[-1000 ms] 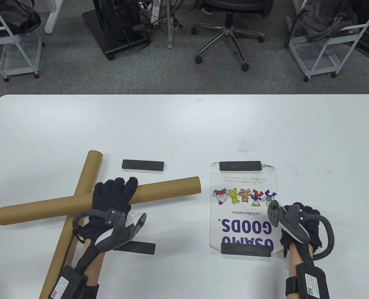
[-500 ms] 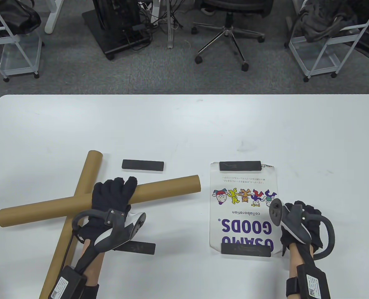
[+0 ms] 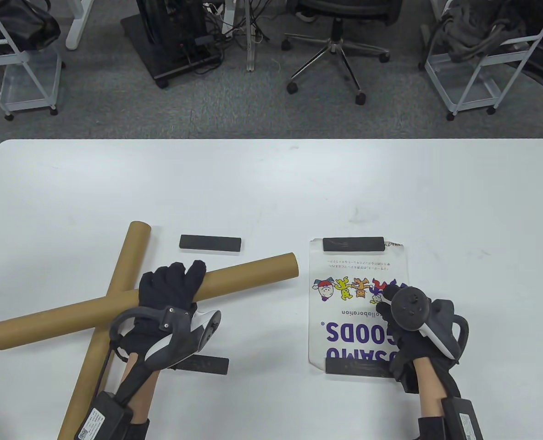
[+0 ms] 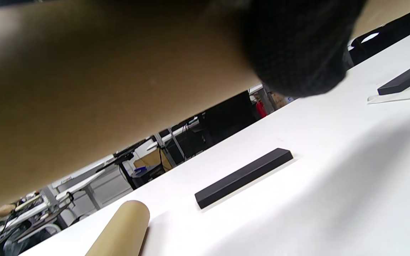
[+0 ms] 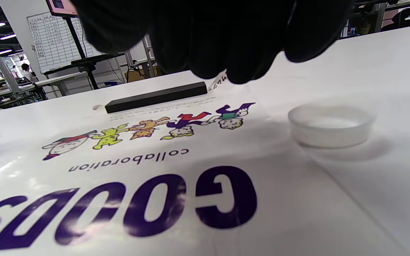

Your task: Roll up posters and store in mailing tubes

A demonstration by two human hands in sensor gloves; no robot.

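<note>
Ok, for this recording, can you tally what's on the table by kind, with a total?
Cardboard mailing tubes: 2, upper tube crossing lower tube
Black bars: 4, far-left bar, near-left bar, far poster bar, near poster bar
Posters: 1, poster
Clear plastic caps: 1, cap, seen only in the right wrist view
Total: 8

From my remote feed, the only legible print is on the poster [image 3: 356, 307] lying on the counter [image 3: 271, 192]: large purple letters "GOODS." with a partly hidden word beside it, and small "collaboration" above, all upside down to me. The fine line near its far edge is too small to read.
</note>
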